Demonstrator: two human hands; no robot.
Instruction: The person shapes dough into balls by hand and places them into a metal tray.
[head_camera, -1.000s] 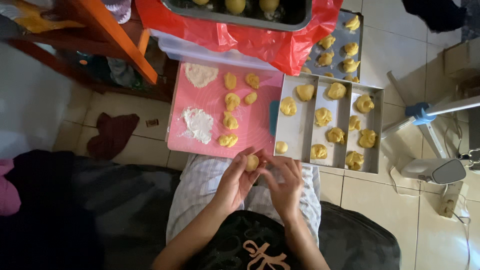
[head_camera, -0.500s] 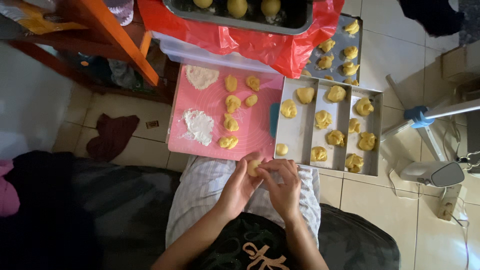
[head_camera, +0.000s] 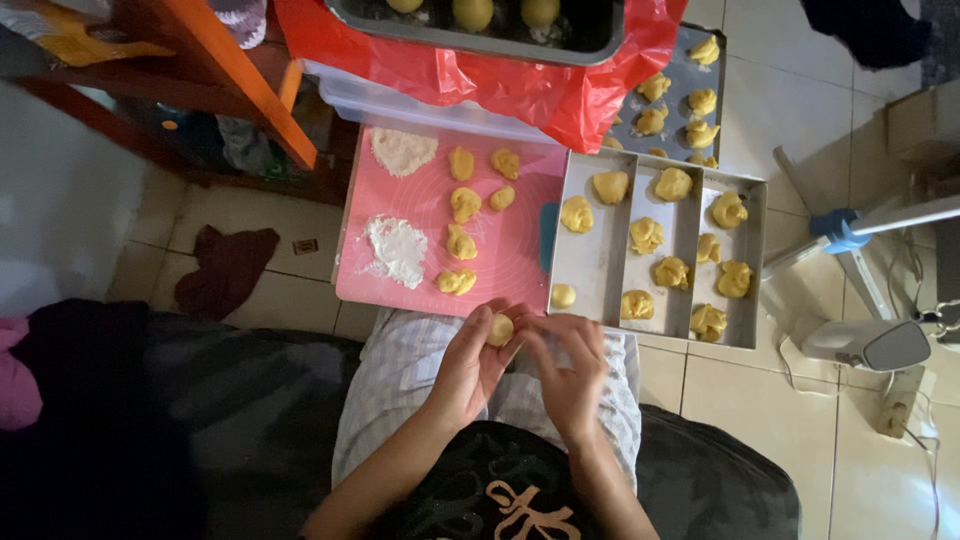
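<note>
A small ball of yellow dough (head_camera: 500, 329) sits between both hands, just at the near edge of the pink mat (head_camera: 520, 255). The left hand (head_camera: 470, 362) curls around it, fingers closed on its side; the right hand (head_camera: 572, 365) meets it from the other side, fingertips pinched on the dough.

The pink mat lies on a pale tiled floor (head_camera: 720, 395) in front of the person's knees. On the mat are several yellow dough pieces (head_camera: 463, 204) and two patches of white flour (head_camera: 396, 248). Touching the mat's right edge is a metal tray (head_camera: 600, 275) with three compartments, holding shaped dough pieces. Beyond the tray, farther from the mat, is a second metal sheet (head_camera: 678, 90) with more pieces. Above the mat's far edge hangs red plastic (head_camera: 560, 90) under a dark pan. Left of the mat stands an orange wooden frame (head_camera: 230, 70), and a dark cloth (head_camera: 225, 268) lies on the tiles. Well right of the mat is a white fan base (head_camera: 865, 345).
</note>
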